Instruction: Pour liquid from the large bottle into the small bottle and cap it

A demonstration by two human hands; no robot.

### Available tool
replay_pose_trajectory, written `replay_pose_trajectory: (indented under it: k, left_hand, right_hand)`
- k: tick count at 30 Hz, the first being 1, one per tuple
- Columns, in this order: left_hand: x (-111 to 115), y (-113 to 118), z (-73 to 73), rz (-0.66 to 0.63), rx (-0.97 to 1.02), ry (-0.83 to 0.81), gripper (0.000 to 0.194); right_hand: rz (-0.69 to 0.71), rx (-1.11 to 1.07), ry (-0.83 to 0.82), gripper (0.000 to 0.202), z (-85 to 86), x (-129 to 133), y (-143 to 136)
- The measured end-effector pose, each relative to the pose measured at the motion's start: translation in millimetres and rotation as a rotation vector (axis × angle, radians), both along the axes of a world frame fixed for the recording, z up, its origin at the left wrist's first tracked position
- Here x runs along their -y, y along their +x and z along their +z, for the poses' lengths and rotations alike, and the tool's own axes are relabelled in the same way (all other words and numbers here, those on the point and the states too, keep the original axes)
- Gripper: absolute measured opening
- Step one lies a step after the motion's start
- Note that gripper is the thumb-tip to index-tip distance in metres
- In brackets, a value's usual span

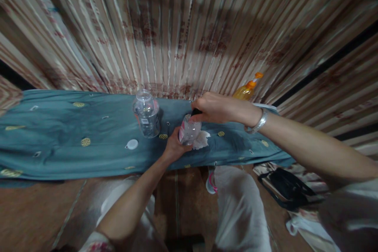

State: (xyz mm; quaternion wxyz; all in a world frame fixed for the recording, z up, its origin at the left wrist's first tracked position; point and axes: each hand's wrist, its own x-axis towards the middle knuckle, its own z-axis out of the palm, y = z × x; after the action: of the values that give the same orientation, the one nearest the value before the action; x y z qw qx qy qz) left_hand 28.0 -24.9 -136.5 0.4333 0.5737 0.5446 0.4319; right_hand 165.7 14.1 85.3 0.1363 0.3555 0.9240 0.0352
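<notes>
My left hand (176, 145) is wrapped round the side of a small clear plastic bottle (191, 130) with a pink label, above the cloth. Over the top of that bottle, my right hand (208, 108) is closed on a black object (195, 112); whether this is a cap or a tool's handle is not clear. A crumpled white tissue (201, 140) lies beside the bottle. To the left stands a larger clear plastic jar (147, 115), upright with its mouth uncovered. A round white lid (132, 144) rests flat in front of it.
A teal patterned cloth (59, 126) covers the long narrow table. Behind it hangs a pleated curtain (177, 27). An orange pump bottle (245, 91) stands at the back right, behind my right forearm. A black bag (285, 187) is low on the right.
</notes>
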Motion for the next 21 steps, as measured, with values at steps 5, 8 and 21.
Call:
replay_pose_trajectory:
  k: [5, 8, 21]
  left_hand:
    - [-0.3, -1.1, 0.6, -0.006, 0.004, 0.012, 0.071]
    - [-0.2, -1.2, 1.5, 0.002, -0.001, 0.032, 0.069]
    - [-0.5, -1.1, 0.1, 0.013, 0.012, 0.029, 0.068]
  right_hand:
    - [-0.005, -0.086, -0.043, 0.052, 2.3, 1.7, 2.5]
    - [0.020, -0.088, -0.080, 0.040, 3.3, 1.5, 2.4]
    - [0.043, -0.082, -0.068, 0.027, -0.2, -2.3, 5.0]
